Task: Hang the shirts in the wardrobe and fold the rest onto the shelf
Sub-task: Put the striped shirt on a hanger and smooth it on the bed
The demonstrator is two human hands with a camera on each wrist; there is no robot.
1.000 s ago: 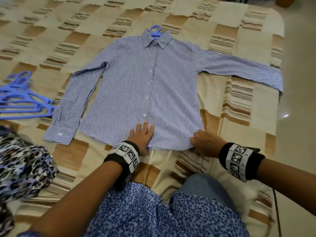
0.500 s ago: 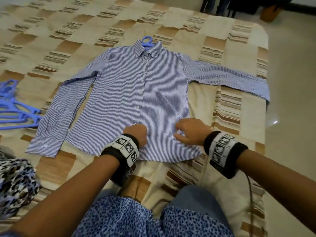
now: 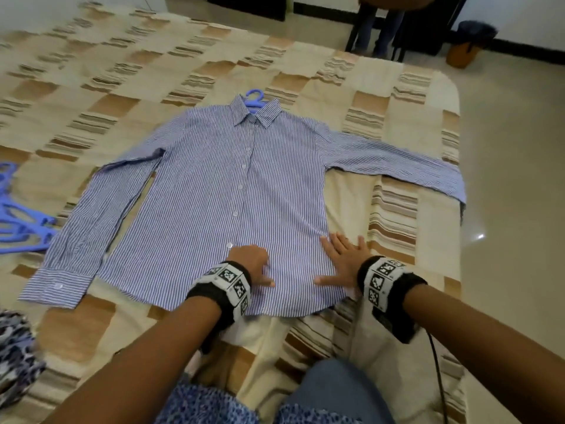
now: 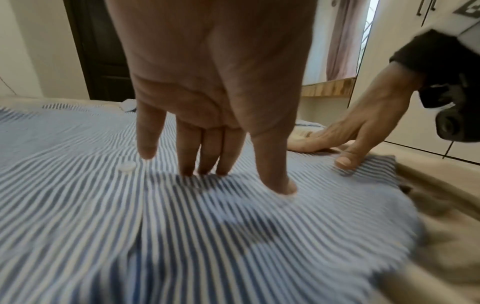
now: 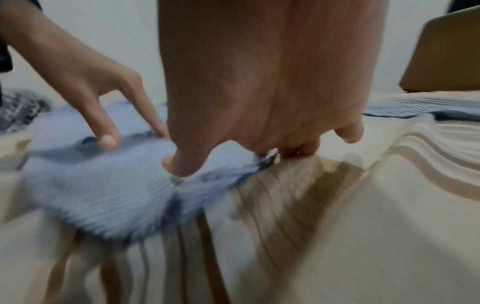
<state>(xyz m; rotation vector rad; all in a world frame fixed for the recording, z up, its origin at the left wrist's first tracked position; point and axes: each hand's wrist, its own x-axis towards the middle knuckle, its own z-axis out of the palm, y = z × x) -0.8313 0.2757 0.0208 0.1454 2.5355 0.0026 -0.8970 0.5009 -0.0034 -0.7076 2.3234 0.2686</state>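
Head view, left to right: leopard-print cloth (image 3: 15, 356) at the near left edge; blue hangers (image 3: 21, 215) piled on the bedspread (image 3: 394, 215); striped shirt (image 3: 214, 194) spread flat, buttoned, sleeves out, hanger hook (image 3: 254, 97) poking from the collar. No readable writing; only black-and-white marker squares on the wristbands (image 3: 227, 283). Left hand (image 3: 252, 261) on the lower front beside the placket, fingers extended, tips (image 4: 281, 188) pressing the cloth, gripping nothing. Right hand (image 3: 344, 261) at the shirt's right hem edge, fingers splayed, thumb (image 5: 179, 166) pressing the cloth, other fingers at the edge where shirt meets bedspread. Right wrist view blurred. Shirt smooth, a faint crease near the right side.
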